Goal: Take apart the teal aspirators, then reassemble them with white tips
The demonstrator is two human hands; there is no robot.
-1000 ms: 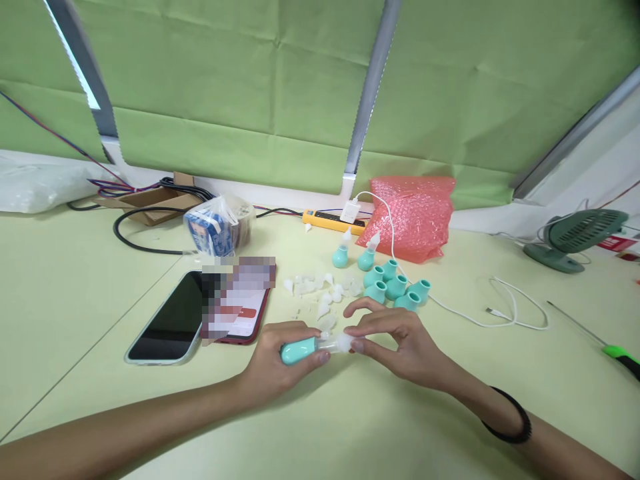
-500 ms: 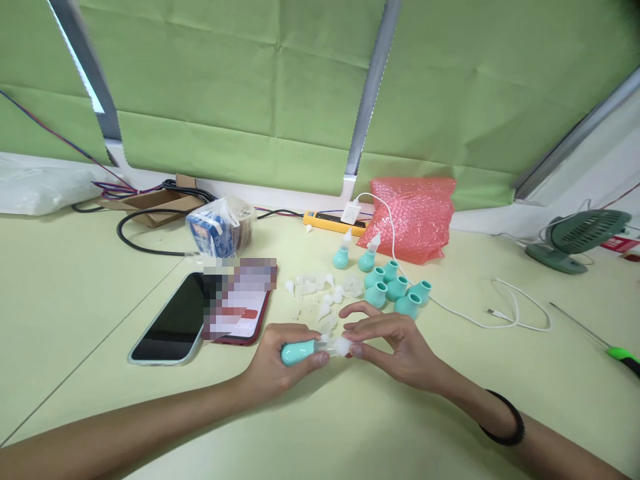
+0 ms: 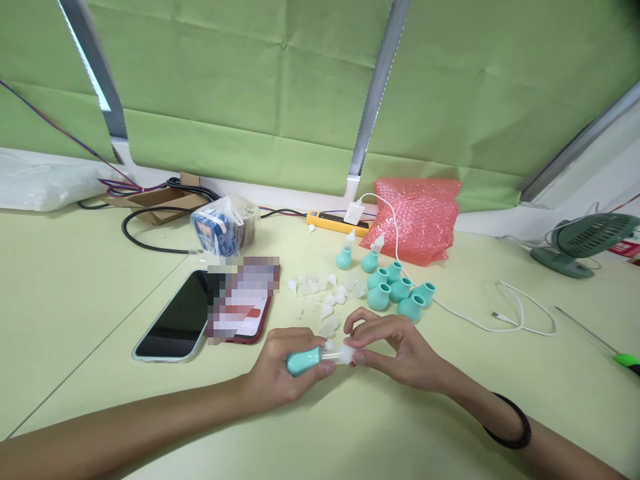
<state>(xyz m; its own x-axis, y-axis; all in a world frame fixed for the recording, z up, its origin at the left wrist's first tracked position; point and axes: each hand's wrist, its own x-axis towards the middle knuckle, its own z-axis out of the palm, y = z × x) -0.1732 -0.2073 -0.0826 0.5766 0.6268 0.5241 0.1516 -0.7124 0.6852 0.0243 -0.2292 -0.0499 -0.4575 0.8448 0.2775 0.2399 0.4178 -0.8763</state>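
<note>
My left hand (image 3: 280, 370) is closed around the teal bulb of a bulb nasal aspirator (image 3: 303, 361), which lies almost level and points right. A clear tube extends from the bulb to a white tip (image 3: 347, 353). Thumb and forefinger of my right hand (image 3: 400, 350) pinch that tip, with the other fingers curled above. Just beyond my hands lie several loose white and clear tip pieces (image 3: 341, 295). Several open teal bulbs (image 3: 379, 297) stand in a cluster behind my right hand. Behind them are two teal bulbs fitted with clear and white tips (image 3: 344, 257).
Two phones (image 3: 175, 320) lie on the left. Farther back are a plastic-wrapped blue package (image 3: 217, 230), a yellow power strip (image 3: 320, 221) and a pink bubble-wrap bag (image 3: 415, 223). A white cable (image 3: 525, 313), a screwdriver (image 3: 625, 361) and a green fan (image 3: 590, 237) are on the right.
Both hands and the aspirator have shifted slightly toward me, with the same holds. More of the clear tube shows between my hands. The whole view has moved a little.
</note>
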